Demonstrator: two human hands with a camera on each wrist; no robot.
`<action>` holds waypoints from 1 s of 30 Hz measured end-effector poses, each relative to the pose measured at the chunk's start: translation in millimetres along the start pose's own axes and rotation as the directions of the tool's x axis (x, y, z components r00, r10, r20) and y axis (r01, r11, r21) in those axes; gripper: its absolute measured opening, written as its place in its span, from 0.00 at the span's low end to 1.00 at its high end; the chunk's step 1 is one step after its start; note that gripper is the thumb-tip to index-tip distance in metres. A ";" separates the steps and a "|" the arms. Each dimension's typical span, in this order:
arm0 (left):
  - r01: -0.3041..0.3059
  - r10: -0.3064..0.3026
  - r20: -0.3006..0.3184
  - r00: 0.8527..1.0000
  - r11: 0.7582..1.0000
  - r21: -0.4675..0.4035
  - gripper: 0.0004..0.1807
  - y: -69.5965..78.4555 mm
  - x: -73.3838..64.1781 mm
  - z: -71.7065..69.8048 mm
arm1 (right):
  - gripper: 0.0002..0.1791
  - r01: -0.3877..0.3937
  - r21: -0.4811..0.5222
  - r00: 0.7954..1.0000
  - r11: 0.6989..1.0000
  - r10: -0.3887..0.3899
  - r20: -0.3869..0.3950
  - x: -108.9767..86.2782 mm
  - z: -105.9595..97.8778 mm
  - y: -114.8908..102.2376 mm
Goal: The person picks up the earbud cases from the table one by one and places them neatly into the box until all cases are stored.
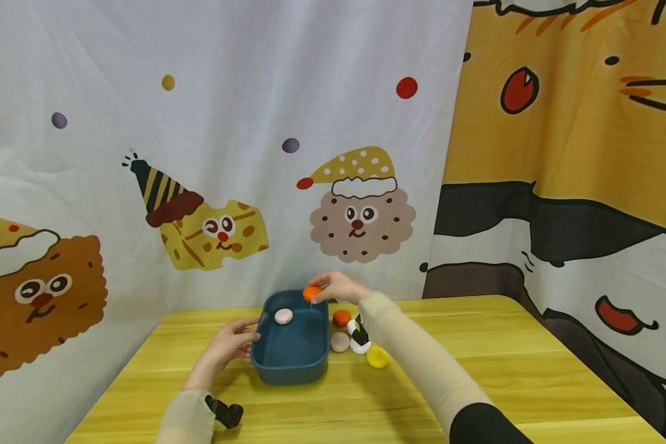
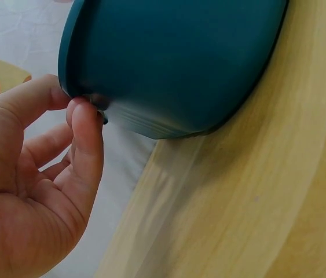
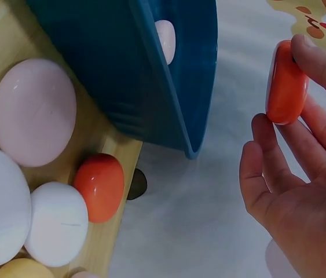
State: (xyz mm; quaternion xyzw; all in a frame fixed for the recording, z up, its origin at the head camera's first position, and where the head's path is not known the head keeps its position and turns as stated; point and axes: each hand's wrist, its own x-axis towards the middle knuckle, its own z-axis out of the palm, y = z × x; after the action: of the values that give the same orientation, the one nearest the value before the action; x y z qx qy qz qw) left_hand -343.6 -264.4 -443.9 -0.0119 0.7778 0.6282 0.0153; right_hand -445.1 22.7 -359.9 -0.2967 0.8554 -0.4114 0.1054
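A dark teal rectangular bin (image 1: 288, 376) stands on the table with a pale pink rounded disc (image 1: 283, 316) inside. My left hand (image 1: 229, 343) pinches the bin's left rim; the left wrist view shows thumb and finger (image 2: 87, 133) meeting at that edge. Above the bin's far right corner, my right hand (image 1: 341, 288) holds a glossy orange rounded disc (image 3: 289, 84) between thumb and fingers. To the right of the bin lie another orange disc (image 1: 341, 318), a pinkish disc (image 1: 340, 342), white discs (image 3: 57, 223) and a yellow disc (image 1: 377, 356).
The wooden table (image 1: 477, 370) extends to both sides. A white curtain (image 1: 244, 74) with cartoon prints hangs close behind its far edge. My right forearm (image 1: 422, 357) passes over the table beside the loose discs, hiding part of the surface.
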 end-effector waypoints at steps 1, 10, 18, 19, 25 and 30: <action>0.001 -0.001 0.000 1.000 1.000 0.000 0.26 0.0 -0.2 -0.3 | 0.26 0.002 -0.008 1.000 1.000 -0.002 -0.001 1.1 0.8 -1.0; -0.004 0.004 0.005 1.000 1.000 -0.004 0.27 0.2 -0.2 -2.2 | 0.25 0.018 -0.008 1.000 1.000 -0.018 0.003 8.9 7.9 -9.9; -0.012 0.012 0.003 1.000 1.000 -0.001 0.27 3.3 -1.0 -0.1 | 0.25 0.031 0.000 1.000 1.000 -0.031 0.001 12.3 14.8 -11.5; -0.015 0.015 0.005 1.000 1.000 -0.001 0.27 3.6 -0.9 0.0 | 0.25 0.032 -0.006 0.999 0.999 -0.032 0.001 12.6 15.7 -12.1; -0.013 0.013 0.016 1.000 1.000 -0.009 0.28 2.3 -0.5 -0.6 | 0.26 0.025 -0.026 1.000 0.999 -0.025 -0.004 16.1 23.1 -16.9; -0.008 0.008 0.014 1.000 1.000 -0.020 0.28 -0.5 -0.4 -0.7 | 0.27 0.019 0.002 1.000 1.000 -0.019 0.005 18.3 28.3 -20.2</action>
State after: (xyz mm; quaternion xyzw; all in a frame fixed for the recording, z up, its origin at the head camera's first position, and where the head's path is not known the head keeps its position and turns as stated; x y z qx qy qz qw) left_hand -343.3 -265.2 -444.3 -0.0046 0.7713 0.6362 0.0179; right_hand -439.3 -16.1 -361.3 -0.3059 0.8519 -0.4123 0.1037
